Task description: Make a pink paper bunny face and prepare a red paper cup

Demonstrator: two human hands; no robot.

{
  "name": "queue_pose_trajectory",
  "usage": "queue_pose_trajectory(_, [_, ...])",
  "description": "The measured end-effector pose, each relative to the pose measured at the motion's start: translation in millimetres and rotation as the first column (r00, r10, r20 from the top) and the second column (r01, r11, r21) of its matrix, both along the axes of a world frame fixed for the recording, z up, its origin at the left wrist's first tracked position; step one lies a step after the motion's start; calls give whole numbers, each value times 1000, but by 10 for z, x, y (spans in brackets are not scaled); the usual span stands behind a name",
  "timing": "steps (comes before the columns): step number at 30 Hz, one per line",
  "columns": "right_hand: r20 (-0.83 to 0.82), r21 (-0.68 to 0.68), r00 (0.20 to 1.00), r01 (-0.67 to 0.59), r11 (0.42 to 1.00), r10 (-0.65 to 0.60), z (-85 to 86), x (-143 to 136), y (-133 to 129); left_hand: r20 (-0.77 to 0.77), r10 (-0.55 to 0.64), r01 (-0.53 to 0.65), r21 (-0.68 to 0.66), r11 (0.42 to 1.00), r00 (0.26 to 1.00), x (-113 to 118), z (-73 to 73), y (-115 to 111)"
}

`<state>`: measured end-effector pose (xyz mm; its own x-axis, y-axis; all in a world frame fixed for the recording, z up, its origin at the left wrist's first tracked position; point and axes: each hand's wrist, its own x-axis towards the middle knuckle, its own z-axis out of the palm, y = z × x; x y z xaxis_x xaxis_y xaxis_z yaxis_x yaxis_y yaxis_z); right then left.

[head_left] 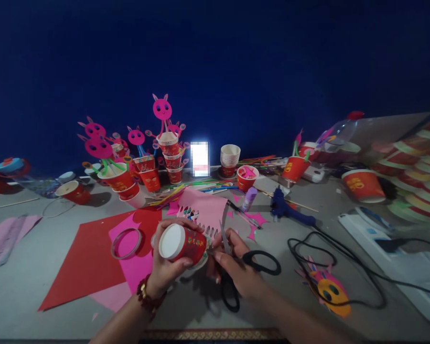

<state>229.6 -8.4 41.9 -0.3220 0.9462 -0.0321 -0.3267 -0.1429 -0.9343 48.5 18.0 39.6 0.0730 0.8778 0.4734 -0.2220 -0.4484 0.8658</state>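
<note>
Tilted on its side, a red paper cup [195, 242] with a white base is held in my left hand [166, 270], its fingers wrapped round the cup. A beaded bracelet is on that wrist. My right hand [236, 265] is closed around black-handled scissors [261, 262] at the cup's rim end. The blades point up and away, and the handles stick out around the hand. Some of the right fingertips are close to the rim; whether they also pinch it is too small to tell. Pink paper [206, 205] lies just behind the cup.
Red paper [82, 260], pink sheets and a tape ring [126, 242] lie left. Decorated cups [168, 143] stand behind, beside a white cup stack [230, 155] and bright screen. A purple glue stick [250, 198], blue glue gun [290, 210], black cable and orange-faced cutout [333, 296] are right.
</note>
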Motion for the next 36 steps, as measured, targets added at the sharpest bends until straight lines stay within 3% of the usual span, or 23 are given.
queue_pose_trajectory(4, [118, 64, 987, -115, 991, 107, 28, 49, -2, 66, -155, 157, -30, 987, 986, -75, 14, 35])
queue_pose_trajectory(7, [328, 216, 945, -100, 971, 25, 54, 85, 9, 81, -117, 124, -93, 988, 990, -70, -11, 7])
queue_pose_trajectory(11, [523, 449, 842, -138, 883, -134, 82, 107, 35, 70, -97, 105, -134, 985, 993, -35, -17, -12])
queue_pose_trajectory(15, [550, 489, 824, -188, 852, -134, 83, 102, 47, 28, -142, 144, -143, 979, 990, -54, 25, -12])
queue_pose_trajectory(18, [476, 429, 877, -167, 888, -65, 42, 96, 27, -3, -142, 141, -125, 982, 990, -74, 57, -28])
queue_pose_trajectory(24, [211, 150, 977, -58, 987, 25, -97, 52, -37, 0, -133, 133, -60, 989, 991, -57, 64, -49])
queue_pose_trajectory(30, [-21, 11, 999, 25, 1000, -25, -31, -21, -16, -53, -46, 44, -26, 999, 998, -74, 23, -37])
queue_pose_trajectory(36, [-98, -16, 994, -58, 998, 56, -5, -10, -9, -23, -59, 61, 103, 993, 998, -14, 44, -42])
